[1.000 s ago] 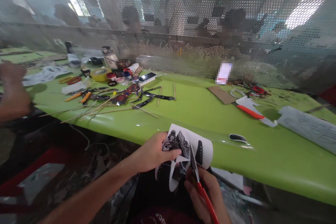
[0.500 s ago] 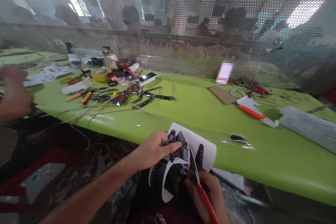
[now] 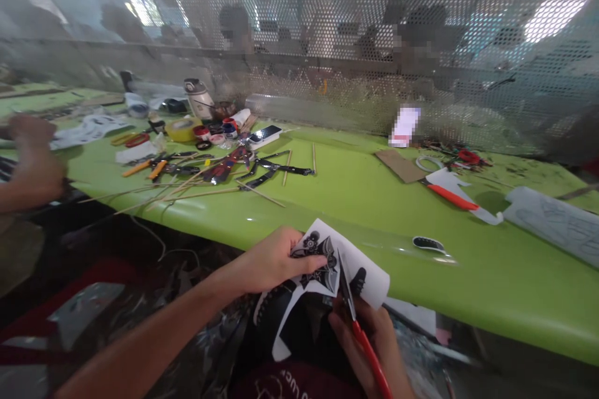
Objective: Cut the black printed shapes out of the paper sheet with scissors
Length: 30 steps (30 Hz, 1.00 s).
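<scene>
A sheet of white paper (image 3: 367, 268) printed with black and grey figures is held in front of me at the table's front edge. My left hand (image 3: 281, 262) pinches it from the left, thumb lying across a winged dark pattern. In my right hand (image 3: 369, 343) is a pair of red-handled scissors (image 3: 349, 302), blades pointing up at the paper just right of that pattern. A curled strip of the paper hangs below the cut. On the table to the right lies a small black cut-out (image 3: 428, 243) with a white border.
On the green table (image 3: 468, 287) lie thin bamboo sticks (image 3: 206, 195), orange-handled pliers (image 3: 158, 169), yellow tape (image 3: 182, 129), a phone (image 3: 265, 134) and an orange-handled knife (image 3: 452, 196). A rolled drawing (image 3: 552, 218) is at right. Another person's arm (image 3: 32, 162) shows at left; perforated mesh stands behind.
The camera view has shifted slightly. The paper has turned a little in my left hand, and its hanging strip has swung left. The scissors stay at the paper beside the pattern.
</scene>
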Tool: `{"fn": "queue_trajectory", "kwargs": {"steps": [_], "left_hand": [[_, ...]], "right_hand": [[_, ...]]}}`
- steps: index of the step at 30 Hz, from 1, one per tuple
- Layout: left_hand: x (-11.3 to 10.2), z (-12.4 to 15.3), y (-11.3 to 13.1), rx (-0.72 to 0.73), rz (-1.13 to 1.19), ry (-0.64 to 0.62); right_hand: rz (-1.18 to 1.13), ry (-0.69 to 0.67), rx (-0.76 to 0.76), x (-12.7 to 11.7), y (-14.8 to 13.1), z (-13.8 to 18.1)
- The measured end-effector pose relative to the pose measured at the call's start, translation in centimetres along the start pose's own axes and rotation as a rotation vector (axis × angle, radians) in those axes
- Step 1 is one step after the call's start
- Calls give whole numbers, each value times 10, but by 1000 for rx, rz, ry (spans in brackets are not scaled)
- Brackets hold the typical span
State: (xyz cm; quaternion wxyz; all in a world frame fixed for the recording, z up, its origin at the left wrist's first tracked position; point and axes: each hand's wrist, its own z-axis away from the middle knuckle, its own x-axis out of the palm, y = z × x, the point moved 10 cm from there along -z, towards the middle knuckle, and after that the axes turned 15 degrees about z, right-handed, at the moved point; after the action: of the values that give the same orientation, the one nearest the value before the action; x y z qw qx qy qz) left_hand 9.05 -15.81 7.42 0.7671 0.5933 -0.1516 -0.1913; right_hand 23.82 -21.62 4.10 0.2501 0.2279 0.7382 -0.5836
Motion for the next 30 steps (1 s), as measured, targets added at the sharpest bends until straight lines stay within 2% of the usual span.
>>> {"fn": "queue_trajectory", "kwargs": {"steps": [9,17,23,30], "left_hand": [[1,1,1,-26,42,-32],[6,-1,3,-18,35,-48],[5,-2,-1,-49,13,-46],[7,-5,-4,-91,-7,-110]], "right_hand": [[4,33,39,0,5,2],[-122,24,37,3,-3,-1],[-65,35,62,1,5,1],[-27,59,57,-6,6,3]]}}
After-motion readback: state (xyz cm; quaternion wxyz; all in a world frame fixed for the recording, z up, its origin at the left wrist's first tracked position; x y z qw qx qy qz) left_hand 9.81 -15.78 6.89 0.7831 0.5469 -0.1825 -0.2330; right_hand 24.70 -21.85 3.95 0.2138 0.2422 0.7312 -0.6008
